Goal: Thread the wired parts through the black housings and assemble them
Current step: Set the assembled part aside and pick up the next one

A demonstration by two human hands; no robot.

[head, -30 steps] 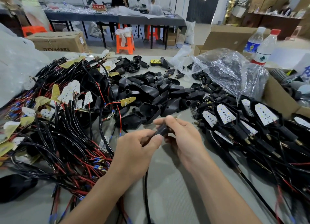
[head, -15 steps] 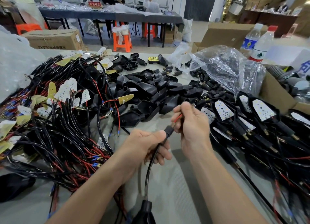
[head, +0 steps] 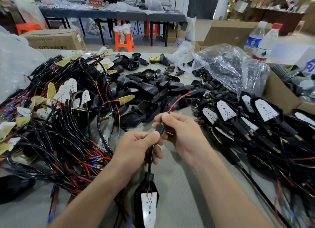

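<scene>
Since half a second ago the red wire (head: 179,99) has come out longer above my right hand (head: 184,134), and its blue tip now reaches over the pile of empty housings (head: 148,89). Lower down, the housing (head: 148,177) hanging on the black cable (head: 150,159) has risen into view; before, only its neck showed at the bottom edge. Now I see the white board (head: 148,209) seated in it, though the frame cuts off its lower tip.

My left hand (head: 136,145) pinches the black cable between thumb and forefinger, just under the small black sleeve (head: 160,129), and my thumb covers the sleeve's lower end. My right hand is curled round the red wire where it leaves the sleeve, but the fingertips doing the pinching are tucked out of sight and I cannot make them out. Both hands are over the desk (head: 179,193), between the tangle of wired boards (head: 59,125) on my left and the finished pieces (head: 255,122) on my right. The bottles (head: 265,40) beyond the plastic bag (head: 230,65) are blurred.
</scene>
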